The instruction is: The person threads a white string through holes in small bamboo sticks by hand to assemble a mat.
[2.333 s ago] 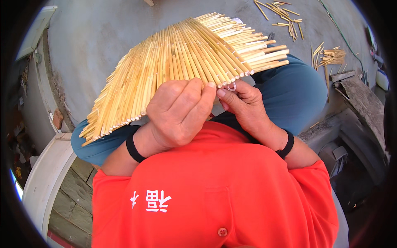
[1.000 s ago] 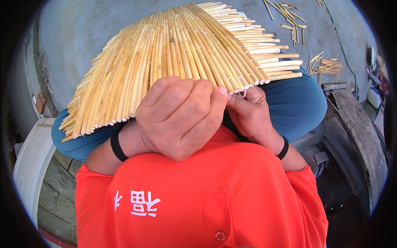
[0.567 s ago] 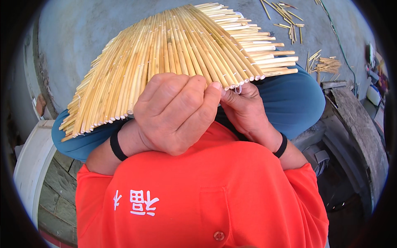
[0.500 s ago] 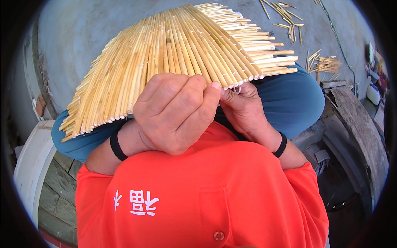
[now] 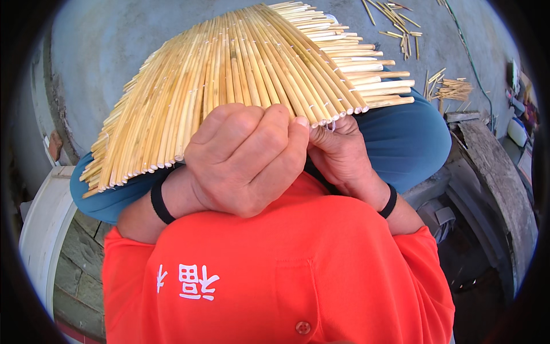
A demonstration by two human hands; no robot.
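Observation:
A fan-shaped mat of pale reed sticks, stitched together with white thread, lies across my bent knees, its cut stick ends toward me. My left hand is closed at the mat's near edge, its back turned up and its curled fingertips hidden. Just right of it, my right hand reaches under the stick ends, thumb and fingers pressed together. A small loop of white thread shows between the stick ends and the right fingers. Both thumbs are close together; the exact hold between them is hidden.
Loose cut sticks lie on the grey floor at the far right, with a small pile nearer. A thin green hose runs beside them. A weathered board stands right of my knee, a white curved frame at left.
Both hands and the near right edge of the mat have shifted very slightly right. The hold looks the same.

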